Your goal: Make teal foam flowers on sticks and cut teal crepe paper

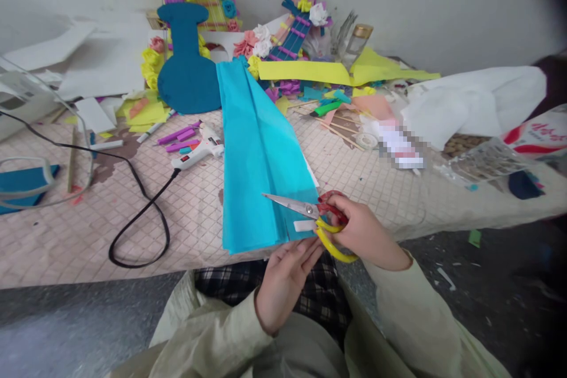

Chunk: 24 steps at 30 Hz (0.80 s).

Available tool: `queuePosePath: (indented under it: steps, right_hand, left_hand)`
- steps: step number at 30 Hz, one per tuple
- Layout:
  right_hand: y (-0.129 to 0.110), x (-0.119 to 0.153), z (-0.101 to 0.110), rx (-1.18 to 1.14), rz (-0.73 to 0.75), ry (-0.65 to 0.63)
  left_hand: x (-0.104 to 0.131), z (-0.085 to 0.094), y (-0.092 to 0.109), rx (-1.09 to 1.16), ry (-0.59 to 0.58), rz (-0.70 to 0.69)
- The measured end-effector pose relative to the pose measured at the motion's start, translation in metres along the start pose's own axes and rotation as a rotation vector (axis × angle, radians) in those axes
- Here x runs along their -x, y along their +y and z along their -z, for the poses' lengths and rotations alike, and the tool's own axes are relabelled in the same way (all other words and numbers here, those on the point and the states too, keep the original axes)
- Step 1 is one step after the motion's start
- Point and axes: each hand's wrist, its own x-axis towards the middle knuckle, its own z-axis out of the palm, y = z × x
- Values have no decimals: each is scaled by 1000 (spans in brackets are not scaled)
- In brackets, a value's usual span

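Observation:
My right hand (pixel 361 227) is closed round the scissors (pixel 310 210), which have one red and one yellow handle; their blades point left over the bright blue paper (pixel 257 153). The folded paper lies lengthwise on the table, its near end at the front edge. My left hand (pixel 287 277) is palm up at that edge, its fingers stretched toward the paper's near right corner, below the scissors. A small white strip (pixel 304 225) lies on the paper beside the yellow handle.
Left of the paper are a white glue gun (pixel 199 150) with a looped black cord (pixel 166 230), purple sticks (pixel 179 134) and a dark blue guitar-shaped cutout (pixel 188 71). Behind are paper flowers (pixel 261 41) and yellow paper (pixel 305 72). A plastic tray (pixel 487 160) lies right.

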Motion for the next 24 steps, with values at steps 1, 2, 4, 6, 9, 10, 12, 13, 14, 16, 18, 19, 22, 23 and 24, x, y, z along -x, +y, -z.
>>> queuePosePath:
  steps: [1, 2, 4, 6, 9, 10, 12, 13, 14, 16, 18, 19, 22, 23, 24]
  right_hand:
    - [0, 0, 0, 2, 5, -4]
    - [0, -1, 1, 5, 8, -11]
    - [0, -2, 1, 10, 9, -24]
    - [0, -3, 1, 8, 6, -27]
    - [0, -4, 0, -11, 11, -13]
    - [0, -5, 0, -14, 16, -12]
    - [-1, -5, 0, -8, 23, -18]
    - [-2, -5, 0, 1, 23, -19]
    - [-3, -5, 0, 10, 19, -21]
    - [-4, -5, 1, 9, 7, -26]
    - [-5, -5, 4, -25, 0, -26]
    - [-3, -5, 6, -48, -11, -8]
    - [8, -10, 19, -63, -136, 146]
    - [13, -12, 25, -43, -191, 203]
    - [19, -15, 30, -4, -241, 251]
  left_hand:
    - [0, 0, 0, 2, 8, 0]
    - [0, 0, 0, 3, 15, 1]
    - [0, 0, 0, 2, 23, 3]
    - [0, 0, -1, 0, 17, 8]
    - [0, 0, 0, 1, 1, 9]
    - [0, 0, 0, 4, 2, 9]
    - [0, 1, 0, 12, 14, 11]
    - [0, 1, 0, 15, 21, 15]
    - [0, 0, 0, 16, 26, 21]
    - [0, 0, 1, 11, 31, 26]
    - [0, -1, 1, 3, 32, 27]
    - [1, -2, 2, 1, 35, 26]
    - [2, -1, 3, -5, 40, 33]
    - [2, 0, 3, -10, 40, 31]
    - [3, 1, 3, -19, 39, 29]
